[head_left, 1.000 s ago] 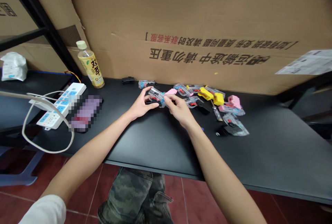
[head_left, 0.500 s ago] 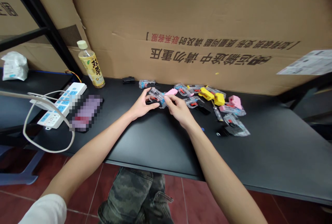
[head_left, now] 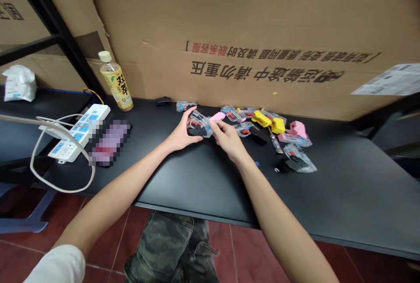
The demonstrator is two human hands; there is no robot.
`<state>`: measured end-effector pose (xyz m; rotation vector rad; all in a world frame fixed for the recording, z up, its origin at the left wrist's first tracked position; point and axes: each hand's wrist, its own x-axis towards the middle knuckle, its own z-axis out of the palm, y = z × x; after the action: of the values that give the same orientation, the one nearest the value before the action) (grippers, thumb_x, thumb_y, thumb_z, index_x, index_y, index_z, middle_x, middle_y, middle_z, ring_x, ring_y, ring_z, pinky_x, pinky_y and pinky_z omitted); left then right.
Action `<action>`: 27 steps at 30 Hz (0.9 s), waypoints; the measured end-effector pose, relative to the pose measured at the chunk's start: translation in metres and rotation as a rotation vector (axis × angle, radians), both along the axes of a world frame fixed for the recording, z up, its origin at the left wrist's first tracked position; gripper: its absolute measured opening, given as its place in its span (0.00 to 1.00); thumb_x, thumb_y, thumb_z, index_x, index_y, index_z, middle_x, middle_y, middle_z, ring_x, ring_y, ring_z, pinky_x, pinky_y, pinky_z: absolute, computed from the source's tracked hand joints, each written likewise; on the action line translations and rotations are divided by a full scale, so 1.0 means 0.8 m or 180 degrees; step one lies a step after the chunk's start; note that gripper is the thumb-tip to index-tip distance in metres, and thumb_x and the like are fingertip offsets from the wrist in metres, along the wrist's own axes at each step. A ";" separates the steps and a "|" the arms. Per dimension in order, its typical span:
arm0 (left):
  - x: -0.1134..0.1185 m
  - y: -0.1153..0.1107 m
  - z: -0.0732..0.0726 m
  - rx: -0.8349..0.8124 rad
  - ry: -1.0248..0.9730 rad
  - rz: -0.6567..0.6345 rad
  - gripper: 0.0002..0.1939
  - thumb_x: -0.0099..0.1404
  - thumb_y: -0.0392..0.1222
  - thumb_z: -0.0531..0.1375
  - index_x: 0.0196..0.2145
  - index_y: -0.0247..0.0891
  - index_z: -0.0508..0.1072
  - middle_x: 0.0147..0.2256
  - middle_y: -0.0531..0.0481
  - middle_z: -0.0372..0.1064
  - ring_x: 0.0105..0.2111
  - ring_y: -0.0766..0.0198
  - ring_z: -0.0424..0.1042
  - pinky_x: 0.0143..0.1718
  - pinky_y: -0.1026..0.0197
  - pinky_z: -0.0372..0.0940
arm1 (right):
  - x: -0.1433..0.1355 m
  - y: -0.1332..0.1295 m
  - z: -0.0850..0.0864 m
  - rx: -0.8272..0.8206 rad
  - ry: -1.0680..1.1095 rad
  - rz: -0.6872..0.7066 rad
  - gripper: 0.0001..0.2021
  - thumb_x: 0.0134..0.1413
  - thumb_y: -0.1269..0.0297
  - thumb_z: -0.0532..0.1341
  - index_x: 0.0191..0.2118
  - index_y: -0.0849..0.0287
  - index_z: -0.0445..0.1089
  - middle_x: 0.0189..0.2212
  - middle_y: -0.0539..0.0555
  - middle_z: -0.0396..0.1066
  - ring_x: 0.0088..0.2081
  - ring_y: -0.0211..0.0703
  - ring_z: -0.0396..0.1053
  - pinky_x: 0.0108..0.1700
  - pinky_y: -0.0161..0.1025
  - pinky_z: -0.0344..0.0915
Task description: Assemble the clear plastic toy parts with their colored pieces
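A clear plastic toy gun (head_left: 199,119), with blue bits inside and a black piece (head_left: 197,131) along its lower side, is held between my two hands above the table. My left hand (head_left: 180,133) grips its left end, thumb against the black piece and fingers at the far side. At the other end, my right hand (head_left: 226,138) pinches the toy between thumb and fingers. Just beyond the right fingers lies a pink piece (head_left: 217,117). Another clear toy gun (head_left: 186,106) rests behind my left hand, and one more (head_left: 244,129) lies right of my right hand.
Several clear toy guns with yellow parts (head_left: 261,118) and pink parts (head_left: 298,129) lie at the right, around a screwdriver (head_left: 276,144). At the left are a drink bottle (head_left: 117,82), a power strip (head_left: 80,132) and a blurred-out phone (head_left: 110,142). Cardboard (head_left: 229,20) stands behind the table.
My left thumb has shifted down along the black piece, which shows more now. The toy gun stays in both hands at nearly the same spot.
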<state>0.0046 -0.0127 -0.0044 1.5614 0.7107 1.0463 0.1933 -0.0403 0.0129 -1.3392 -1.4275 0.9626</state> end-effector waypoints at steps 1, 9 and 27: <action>0.000 0.000 0.000 -0.0005 0.0012 -0.0005 0.53 0.52 0.32 0.69 0.69 0.45 0.48 0.52 0.43 0.70 0.56 0.53 0.72 0.63 0.41 0.63 | 0.000 0.000 0.000 -0.0002 -0.0012 -0.0004 0.29 0.54 0.34 0.62 0.40 0.59 0.76 0.19 0.46 0.62 0.23 0.37 0.57 0.24 0.35 0.58; -0.001 0.002 0.002 -0.0038 0.0073 0.0006 0.50 0.51 0.33 0.69 0.67 0.45 0.51 0.48 0.46 0.69 0.53 0.54 0.71 0.62 0.42 0.64 | -0.001 0.000 0.002 0.0014 -0.0042 -0.0011 0.29 0.54 0.35 0.62 0.40 0.60 0.77 0.19 0.47 0.63 0.23 0.37 0.58 0.24 0.35 0.58; -0.003 0.005 -0.001 -0.0147 0.0114 0.0123 0.36 0.51 0.36 0.70 0.55 0.42 0.58 0.49 0.44 0.70 0.45 0.58 0.74 0.47 0.53 0.71 | 0.004 0.000 0.004 0.0025 -0.0217 -0.0169 0.26 0.58 0.40 0.61 0.41 0.62 0.78 0.20 0.46 0.61 0.22 0.35 0.53 0.23 0.35 0.51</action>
<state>0.0019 -0.0091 -0.0054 1.5352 0.7872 1.0255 0.1966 -0.0404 0.0162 -1.4089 -1.4382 0.8832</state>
